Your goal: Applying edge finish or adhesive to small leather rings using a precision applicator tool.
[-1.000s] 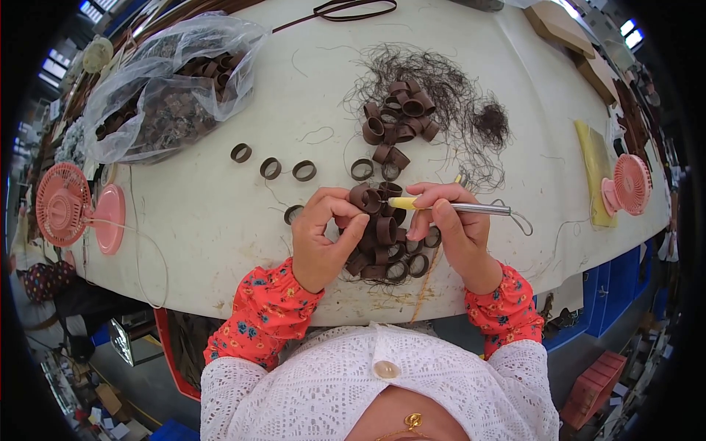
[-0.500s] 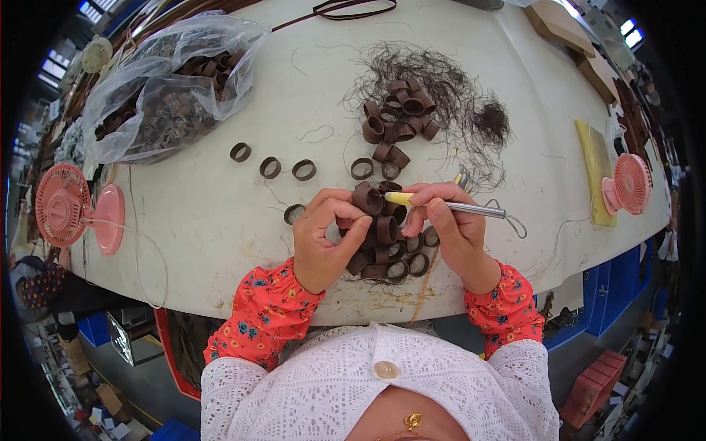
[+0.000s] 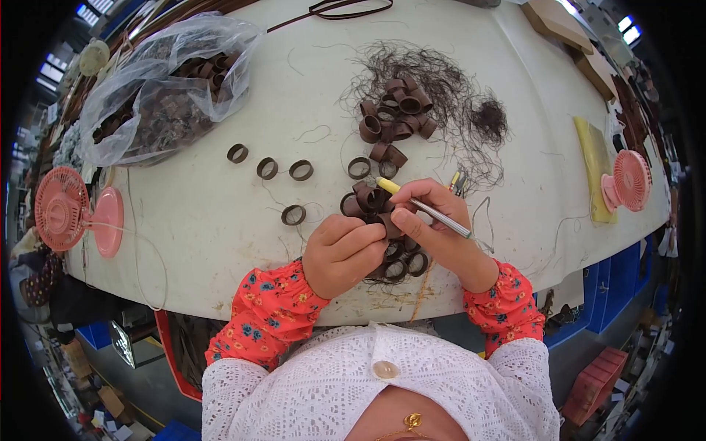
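My left hand has its fingers curled on a brown ring at the near side of a clump of joined brown rings. My right hand grips a slim pen-like tool with a silver shaft, a yellow front section and a wire loop behind; its front end points up and left over the clump. Beyond are another pile of rings among a tangle of dark threads, and several loose rings on the white table.
A plastic bag of rings lies back left. Pink fans stand at both sides, beside cords and a yellow sheet. Cardboard lines the back right. A person in dark clothing is at the left edge; crates lie below.
My left hand has moved down and right, its fingers curling lower on the clump. My right hand's tool has risen at its front and now slants more steeply, away from the ring it was at.
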Motion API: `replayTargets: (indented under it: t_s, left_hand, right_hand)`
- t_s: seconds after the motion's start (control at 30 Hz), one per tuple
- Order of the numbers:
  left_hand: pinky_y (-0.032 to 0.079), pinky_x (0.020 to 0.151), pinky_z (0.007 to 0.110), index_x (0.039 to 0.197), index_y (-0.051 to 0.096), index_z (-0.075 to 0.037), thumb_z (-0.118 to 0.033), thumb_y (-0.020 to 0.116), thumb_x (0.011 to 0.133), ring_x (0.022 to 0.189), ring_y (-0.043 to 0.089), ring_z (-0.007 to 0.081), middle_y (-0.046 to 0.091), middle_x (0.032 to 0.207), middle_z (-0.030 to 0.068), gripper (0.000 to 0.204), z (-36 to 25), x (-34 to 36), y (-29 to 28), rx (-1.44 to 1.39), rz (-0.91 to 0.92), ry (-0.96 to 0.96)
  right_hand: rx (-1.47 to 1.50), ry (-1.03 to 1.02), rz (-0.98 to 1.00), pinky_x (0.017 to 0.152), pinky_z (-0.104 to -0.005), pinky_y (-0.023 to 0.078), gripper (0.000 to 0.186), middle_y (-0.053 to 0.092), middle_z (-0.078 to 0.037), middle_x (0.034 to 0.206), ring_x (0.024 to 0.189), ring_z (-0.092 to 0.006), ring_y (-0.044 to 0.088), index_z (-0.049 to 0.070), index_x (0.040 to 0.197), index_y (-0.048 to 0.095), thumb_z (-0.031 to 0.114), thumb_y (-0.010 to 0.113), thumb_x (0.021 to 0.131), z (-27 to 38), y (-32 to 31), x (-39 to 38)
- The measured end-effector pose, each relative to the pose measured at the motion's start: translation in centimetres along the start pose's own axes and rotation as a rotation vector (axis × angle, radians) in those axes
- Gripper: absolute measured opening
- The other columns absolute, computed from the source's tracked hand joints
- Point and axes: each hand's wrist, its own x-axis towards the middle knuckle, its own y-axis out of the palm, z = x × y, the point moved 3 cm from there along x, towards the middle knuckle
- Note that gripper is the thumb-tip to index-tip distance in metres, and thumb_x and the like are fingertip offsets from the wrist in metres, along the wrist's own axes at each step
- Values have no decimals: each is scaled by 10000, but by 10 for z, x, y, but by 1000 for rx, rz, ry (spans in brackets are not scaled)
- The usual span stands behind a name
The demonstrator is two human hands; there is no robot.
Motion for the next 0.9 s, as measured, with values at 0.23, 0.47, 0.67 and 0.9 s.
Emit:
replayTargets:
  t_s: [0.23, 0.47, 0.67, 0.9]
  left_hand:
    - [441, 640, 284, 837, 590, -87, 55, 634, 644, 767, 541, 198, 553, 952, 49, 243, 9, -5, 3, -136, 22, -243]
    - [413, 633, 249, 920, 599, -62, -18, 657, 772, 729, 468, 124, 505, 960, 69, 165, 17, -4, -3, -573, -35, -660]
    - [404, 642, 242, 885, 615, -68, -90, 703, 778, 727, 458, 114, 521, 936, 64, 140, 20, -13, 4, -746, 37, -700]
    - [423, 783, 263, 846, 580, -42, -55, 651, 813, 945, 527, 151, 549, 1061, 113, 79, 21, -13, 10, -928, -16, -698]
  right_hand:
    - [80, 40, -2, 628, -187, 438, 184, 583, 15, 822, 730, -33, 525, 50, 990, 567, 56, 666, 836, -4, -1, -1]
    - [-55, -177, -8, 614, -223, 435, 156, 586, -20, 842, 694, -86, 536, 77, 955, 573, 50, 667, 833, -2, -1, -5]
    - [-7, -191, 53, 623, -217, 445, 152, 581, -26, 860, 696, -89, 542, 72, 978, 556, 56, 644, 854, 0, 3, -7]
    - [341, 47, 91, 666, -199, 469, 162, 555, -13, 894, 751, -59, 552, 50, 1049, 502, 90, 574, 909, 0, 1, -6]
